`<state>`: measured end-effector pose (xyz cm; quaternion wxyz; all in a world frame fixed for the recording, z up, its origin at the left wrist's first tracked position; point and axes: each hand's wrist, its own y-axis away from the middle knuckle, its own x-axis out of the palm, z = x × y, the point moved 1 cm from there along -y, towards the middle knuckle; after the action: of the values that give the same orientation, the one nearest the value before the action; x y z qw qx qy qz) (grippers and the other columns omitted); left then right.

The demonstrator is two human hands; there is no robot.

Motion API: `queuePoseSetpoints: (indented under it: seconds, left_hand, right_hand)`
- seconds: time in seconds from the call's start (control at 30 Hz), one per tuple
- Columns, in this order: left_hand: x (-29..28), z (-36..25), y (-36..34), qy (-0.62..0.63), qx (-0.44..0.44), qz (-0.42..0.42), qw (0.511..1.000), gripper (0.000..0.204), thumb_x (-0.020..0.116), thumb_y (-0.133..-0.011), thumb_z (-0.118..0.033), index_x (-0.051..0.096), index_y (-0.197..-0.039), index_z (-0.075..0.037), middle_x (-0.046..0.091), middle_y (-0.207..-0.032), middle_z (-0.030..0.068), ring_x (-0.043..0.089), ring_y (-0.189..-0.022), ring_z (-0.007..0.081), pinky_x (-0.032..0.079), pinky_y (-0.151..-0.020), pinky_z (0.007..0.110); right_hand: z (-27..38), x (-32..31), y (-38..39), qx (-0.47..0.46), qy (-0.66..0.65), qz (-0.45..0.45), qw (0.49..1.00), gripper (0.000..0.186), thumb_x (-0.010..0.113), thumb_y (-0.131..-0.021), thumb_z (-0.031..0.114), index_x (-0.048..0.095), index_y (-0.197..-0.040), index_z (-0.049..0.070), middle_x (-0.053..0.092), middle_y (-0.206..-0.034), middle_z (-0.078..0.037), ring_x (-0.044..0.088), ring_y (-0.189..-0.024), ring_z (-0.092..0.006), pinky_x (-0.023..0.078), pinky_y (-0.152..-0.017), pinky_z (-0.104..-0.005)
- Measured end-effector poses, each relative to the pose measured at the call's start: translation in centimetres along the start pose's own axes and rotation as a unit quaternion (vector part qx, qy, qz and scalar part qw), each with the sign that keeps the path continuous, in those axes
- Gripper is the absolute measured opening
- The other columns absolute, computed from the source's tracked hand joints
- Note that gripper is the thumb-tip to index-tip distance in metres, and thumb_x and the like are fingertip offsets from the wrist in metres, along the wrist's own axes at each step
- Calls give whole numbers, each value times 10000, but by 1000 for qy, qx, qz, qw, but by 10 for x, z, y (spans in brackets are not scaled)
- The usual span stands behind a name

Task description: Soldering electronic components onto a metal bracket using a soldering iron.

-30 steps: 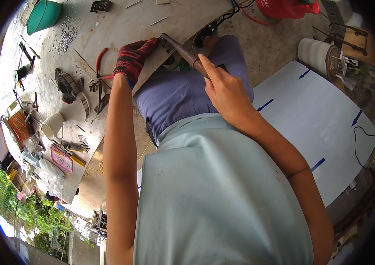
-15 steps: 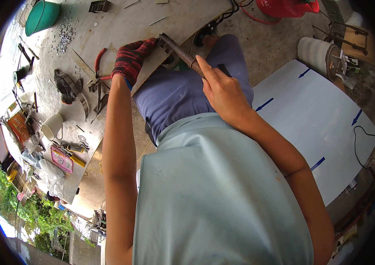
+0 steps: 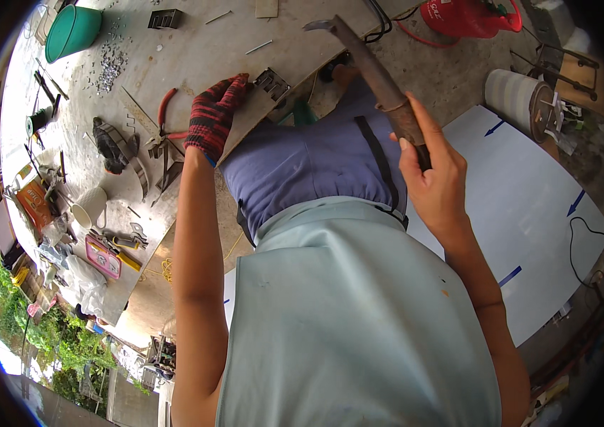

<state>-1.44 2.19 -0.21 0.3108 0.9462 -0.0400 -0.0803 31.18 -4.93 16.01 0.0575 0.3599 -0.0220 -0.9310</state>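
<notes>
My right hand (image 3: 436,167) is wrapped round the lower end of a rusty brown metal tool (image 3: 375,70) with a tubular shaft and a bent, hooked tip. The tool is raised over the table edge, tip up and to the left. My left hand (image 3: 215,114), in a red and black knit glove, rests at the edge with its fingers pressed together; what they hold, if anything, is hidden. Just right of its fingertips, a small dark slotted metal piece (image 3: 271,84) sits on the table edge, with a narrow gap between. Red-handled pliers (image 3: 162,134) lie left of the glove.
On the table (image 3: 195,50) stand a green bucket (image 3: 74,34) beside scattered small metal bits (image 3: 111,65), a slotted metal block (image 3: 165,19) and a white mug (image 3: 90,206). A pink tray (image 3: 104,256) lies near the left corner. At the far right is a red gas cylinder (image 3: 462,18).
My right hand has lifted the rusty tool off the slotted metal piece, moving right and turning it more upright. The left hand has shifted slightly, and its fingertips now show apart from the piece.
</notes>
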Motion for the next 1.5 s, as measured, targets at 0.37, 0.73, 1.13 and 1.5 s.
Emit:
queuePoseSetpoints:
  seconds: [0.37, 0.73, 1.13, 1.5]
  left_hand:
    - [33, 13, 39, -186, 184, -157, 952, 693, 886, -747, -131, 596, -1375, -88, 650, -1299, 84, 632, -1056, 238, 525, -962, 390]
    - [57, 9, 18, -290, 298, -166, 894, 818, 921, -615, -183, 585, -1359, -134, 646, -1298, 142, 605, -1135, 374, 493, -995, 481]
    - [58, 12, 25, -307, 298, -191, 884, 735, 877, -709, -250, 605, -1384, -143, 637, -1334, 149, 587, -1194, 372, 467, -1035, 497]
    - [28, 4, 17, -337, 311, -203, 865, 754, 794, -792, -215, 508, -1485, -131, 584, -1368, 188, 573, -1199, 383, 430, -1061, 510]
  right_hand:
    - [-31, -20, -32, 119, -102, -70, 985, 516, 551, -1024, 22, 446, -1530, 20, 737, -1063, -124, 674, -745, -115, 572, -661, -278]
    - [-40, -22, -53, 111, -133, -84, 981, 503, 538, -1039, 50, 435, -1530, 14, 736, -1054, -114, 649, -721, -98, 561, -675, -272]
    - [-40, -28, -53, 86, -91, -126, 984, 517, 547, -1034, 54, 432, -1537, 35, 750, -1035, -111, 667, -700, -121, 570, -658, -293]
    - [-115, -99, -198, -30, 28, -274, 961, 386, 573, -1063, 208, 548, -1379, -12, 734, -1131, -167, 712, -994, -281, 540, -876, -375]
